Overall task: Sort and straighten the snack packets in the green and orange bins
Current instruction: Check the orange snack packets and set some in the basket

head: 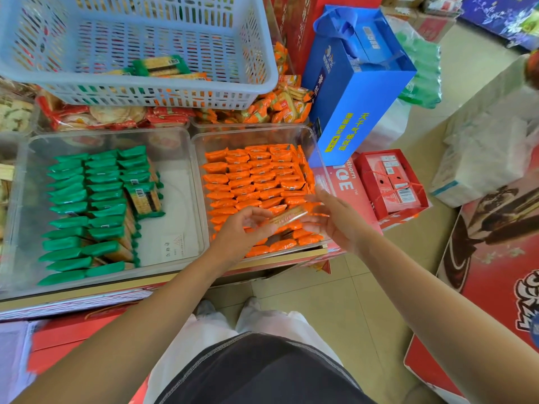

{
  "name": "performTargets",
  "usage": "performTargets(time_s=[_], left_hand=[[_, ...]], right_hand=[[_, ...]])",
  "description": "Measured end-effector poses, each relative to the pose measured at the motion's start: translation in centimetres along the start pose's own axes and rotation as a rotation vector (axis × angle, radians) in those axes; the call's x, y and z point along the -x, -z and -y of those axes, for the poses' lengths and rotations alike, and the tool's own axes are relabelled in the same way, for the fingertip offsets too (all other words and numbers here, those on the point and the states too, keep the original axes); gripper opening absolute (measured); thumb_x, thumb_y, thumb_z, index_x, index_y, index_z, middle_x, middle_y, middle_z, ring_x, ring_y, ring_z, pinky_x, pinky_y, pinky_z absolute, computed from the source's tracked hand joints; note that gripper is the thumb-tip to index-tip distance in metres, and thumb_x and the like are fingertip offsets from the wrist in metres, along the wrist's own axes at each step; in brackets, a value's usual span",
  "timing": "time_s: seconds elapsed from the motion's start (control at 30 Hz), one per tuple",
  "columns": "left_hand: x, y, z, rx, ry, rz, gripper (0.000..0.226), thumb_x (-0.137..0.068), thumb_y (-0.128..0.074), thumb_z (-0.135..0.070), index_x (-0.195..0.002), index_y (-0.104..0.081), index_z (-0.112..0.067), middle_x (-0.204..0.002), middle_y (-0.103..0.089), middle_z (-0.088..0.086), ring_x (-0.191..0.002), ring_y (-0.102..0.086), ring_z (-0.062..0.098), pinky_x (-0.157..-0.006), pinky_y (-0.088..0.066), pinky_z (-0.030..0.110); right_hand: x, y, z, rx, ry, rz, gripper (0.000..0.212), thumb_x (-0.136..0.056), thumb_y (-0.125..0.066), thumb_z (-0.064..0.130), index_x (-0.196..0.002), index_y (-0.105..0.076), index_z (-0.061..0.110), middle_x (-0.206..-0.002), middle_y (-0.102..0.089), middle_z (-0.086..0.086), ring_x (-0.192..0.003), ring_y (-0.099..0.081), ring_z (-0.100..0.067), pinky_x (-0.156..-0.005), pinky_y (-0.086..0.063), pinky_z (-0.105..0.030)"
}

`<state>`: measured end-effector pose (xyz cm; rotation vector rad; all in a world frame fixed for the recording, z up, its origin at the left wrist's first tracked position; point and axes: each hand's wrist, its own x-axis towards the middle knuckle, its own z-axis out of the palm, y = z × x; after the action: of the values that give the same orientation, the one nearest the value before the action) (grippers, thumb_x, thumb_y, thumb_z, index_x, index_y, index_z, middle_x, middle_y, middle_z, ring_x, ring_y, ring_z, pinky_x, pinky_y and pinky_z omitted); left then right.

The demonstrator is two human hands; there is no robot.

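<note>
Surface and room: a display surface [102, 288] with a tan front edge stands on a beige tiled floor [335, 301]. A pale perforated basket [145, 39] sits at the rear. A blue gift bag [358, 91] and red boxes [390, 182] stand to the right.

Bins: two clear bins lie side by side. The green bin [180, 199] holds green packets [96, 199] in three rows along its left part; several lie askew. The orange bin [250, 132] is packed with orange packets [256, 176] in overlapping rows.

Held item: one packet [287, 217], blurred, with pale biscuits visible, is above the orange bin's front. The left grip [242, 228] pinches its near end with curled fingers. The right grip [332, 220] is spread, fingers straight at its far end.
</note>
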<state>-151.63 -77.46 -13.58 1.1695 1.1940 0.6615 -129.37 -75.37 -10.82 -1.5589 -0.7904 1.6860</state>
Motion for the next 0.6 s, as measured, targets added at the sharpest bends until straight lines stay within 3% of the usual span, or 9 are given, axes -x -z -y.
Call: performTargets(time_s=[0.1,0.2,0.3,0.43,0.53,0.6], left_hand=[[-0.1,-0.2,0.5,-0.199,-0.138,-0.021,0.037,-0.083,-0.077,-0.024,-0.114,-0.059,-0.033,-0.116,-0.056,-0.02,-0.11,-0.051,0.002,-0.078,-0.041,0.019],[-0.3,-0.2,1.5,-0.437,-0.194,-0.025,0.056,-0.086,-0.073,-0.029,-0.135,-0.047,-0.027,-0.138,-0.047,-0.01,-0.126,-0.044,0.008,-0.1,-0.041,0.029],[-0.1,0.5,2.8,-0.798,-0.272,0.035,0.052,-0.091,-0.051,-0.043,-0.139,-0.048,-0.022,-0.146,-0.045,-0.004,-0.137,-0.037,0.018,-0.112,-0.032,0.042],[0.7,0.8,3.7,-1.135,-0.199,0.231,0.084,-0.083,0.001,-0.062,-0.145,-0.045,-0.027,-0.156,-0.033,-0.01,-0.148,-0.019,0.015,-0.117,-0.013,0.035],[1.0,0.8,3.8,-1.213,-0.219,0.245,0.094,-0.08,0.013,-0.061,-0.143,-0.048,-0.026,-0.16,-0.025,-0.01,-0.15,-0.012,0.014,-0.118,-0.01,0.036],[1.0,0.9,3.7,-1.25,-0.216,0.27,0.093,-0.082,0.012,-0.061,-0.142,-0.049,-0.024,-0.161,-0.023,-0.01,-0.15,-0.01,0.014,-0.119,-0.01,0.037]], right_hand=[[-0.2,0.3,-0.1,0.068,-0.047,0.07,0.048,-0.073,-0.075,0.03,-0.115,-0.061,0.008,-0.107,-0.068,-0.018,-0.088,-0.071,-0.023,-0.073,-0.059,-0.031],[-0.4,0.9,0.0,0.238,0.151,-0.027,0.047,-0.073,-0.081,0.007,-0.116,-0.063,0.011,-0.112,-0.065,-0.029,-0.093,-0.066,-0.028,-0.086,-0.054,-0.042],[-0.4,1.3,0.7,0.475,0.339,0.009,0.032,-0.079,-0.074,-0.005,-0.108,-0.066,0.006,-0.097,-0.073,-0.01,-0.086,-0.068,-0.015,-0.081,-0.056,-0.03],[-0.2,0.7,0.3,0.77,0.456,0.098,0.024,-0.08,-0.074,-0.004,-0.101,-0.072,0.007,-0.099,-0.072,0.004,-0.092,-0.067,-0.007,-0.086,-0.052,-0.022],[-0.4,0.0,-0.5,0.948,0.522,0.121,0.027,-0.079,-0.074,-0.001,-0.101,-0.073,0.014,-0.098,-0.071,0.007,-0.089,-0.064,0.003,-0.083,-0.046,-0.011],[-0.6,-0.4,-0.9,1.028,0.551,0.16,0.028,-0.078,-0.075,-0.002,-0.1,-0.074,0.015,-0.095,-0.069,0.008,-0.085,-0.063,0.0,-0.081,-0.047,-0.013]])
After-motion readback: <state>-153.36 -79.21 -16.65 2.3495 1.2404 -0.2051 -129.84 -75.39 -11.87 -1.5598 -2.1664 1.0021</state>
